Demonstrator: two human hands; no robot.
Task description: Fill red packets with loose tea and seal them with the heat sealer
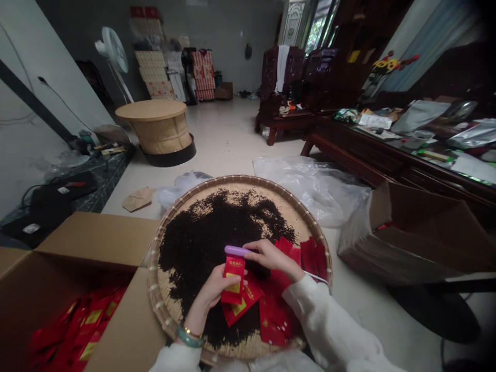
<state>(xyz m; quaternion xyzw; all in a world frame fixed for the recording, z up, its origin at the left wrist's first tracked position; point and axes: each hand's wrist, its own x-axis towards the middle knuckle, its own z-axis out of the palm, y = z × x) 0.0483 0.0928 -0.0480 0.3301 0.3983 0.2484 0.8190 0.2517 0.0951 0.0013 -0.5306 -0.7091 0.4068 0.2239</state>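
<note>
My left hand point(212, 289) grips a small red packet point(234, 266) with gold print, held upright over a round woven bamboo tray point(243, 180). Closed around a slim purple bar-shaped tool point(237, 251), my right hand point(270, 256) holds it across the packet's top edge. Dark loose leaves, like dried tea point(201, 227), cover much of the tray. Just below the held packet lies another red packet point(250, 298) with a gold patch. More flat red packets point(271, 318) are spread under my right forearm, and others point(313, 256) stand by the tray's right rim.
An open cardboard box point(127, 310) with many red packets is at the left. Another open carton point(426, 232) stands right, beside a dark wooden table point(356, 150) loaded with clutter. Clear plastic sheeting point(306, 181) lies beyond the tray. A round drum-like table point(160, 129) stands farther back.
</note>
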